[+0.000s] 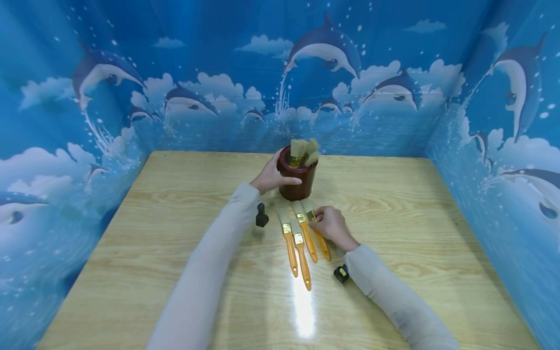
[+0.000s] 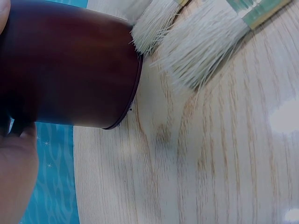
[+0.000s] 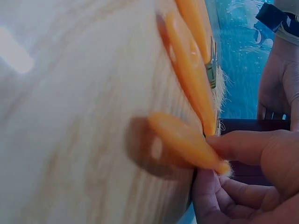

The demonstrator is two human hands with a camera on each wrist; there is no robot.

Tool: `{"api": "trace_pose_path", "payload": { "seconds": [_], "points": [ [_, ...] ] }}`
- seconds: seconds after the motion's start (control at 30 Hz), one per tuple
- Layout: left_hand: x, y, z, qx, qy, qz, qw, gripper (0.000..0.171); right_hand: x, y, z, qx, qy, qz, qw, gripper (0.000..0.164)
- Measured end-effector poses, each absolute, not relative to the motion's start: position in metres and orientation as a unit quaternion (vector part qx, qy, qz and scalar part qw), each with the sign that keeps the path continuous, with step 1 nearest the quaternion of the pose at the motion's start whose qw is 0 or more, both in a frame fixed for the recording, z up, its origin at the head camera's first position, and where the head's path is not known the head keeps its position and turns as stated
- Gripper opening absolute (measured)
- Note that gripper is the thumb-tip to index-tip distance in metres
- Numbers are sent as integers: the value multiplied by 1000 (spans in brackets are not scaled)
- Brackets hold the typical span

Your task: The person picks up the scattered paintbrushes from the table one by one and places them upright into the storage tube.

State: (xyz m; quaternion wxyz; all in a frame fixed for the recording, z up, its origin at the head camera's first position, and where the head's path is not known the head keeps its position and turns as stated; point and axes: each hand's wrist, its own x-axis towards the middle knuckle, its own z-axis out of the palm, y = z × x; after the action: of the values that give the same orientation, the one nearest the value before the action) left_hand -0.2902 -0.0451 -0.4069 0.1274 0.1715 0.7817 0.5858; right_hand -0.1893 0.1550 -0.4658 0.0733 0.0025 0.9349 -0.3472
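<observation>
My left hand grips a dark red-brown cylindrical pot near the back of the table, its thumb across the front. Several paintbrushes stand in the pot with their bristles up. In front of it, my right hand pinches the rightmost paintbrush, whose orange handle looks a little raised from the wood in the right wrist view. Three other paintbrushes lie to its left, handles toward me. Pale bristles point at the pot's base in the left wrist view.
The wood-grain table runs back to a blue curtain printed with dolphins, which also hangs on both sides. A small black device is at the left wrist, another black device at the right.
</observation>
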Motion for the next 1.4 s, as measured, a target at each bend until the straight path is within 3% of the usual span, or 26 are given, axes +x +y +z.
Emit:
{"api": "trace_pose_path", "payload": {
  "seconds": [0.27,0.47,0.87,1.13,1.4],
  "points": [
    [-310,-42,-434,165,791,578,114,106,-190,158,-466,11,933,-348,85,28],
    [-299,-43,-418,166,789,579,122,104,-190,160,-466,12,930,-357,88,21],
    [-285,-46,-402,173,781,586,128,100,-189,175,-451,39,915,-390,92,23],
    [-287,-47,-403,168,782,584,136,103,-191,182,-429,46,910,-402,92,29],
    [-297,-45,-421,167,787,581,122,104,-195,187,-403,27,895,-438,76,25]
  ]
}}
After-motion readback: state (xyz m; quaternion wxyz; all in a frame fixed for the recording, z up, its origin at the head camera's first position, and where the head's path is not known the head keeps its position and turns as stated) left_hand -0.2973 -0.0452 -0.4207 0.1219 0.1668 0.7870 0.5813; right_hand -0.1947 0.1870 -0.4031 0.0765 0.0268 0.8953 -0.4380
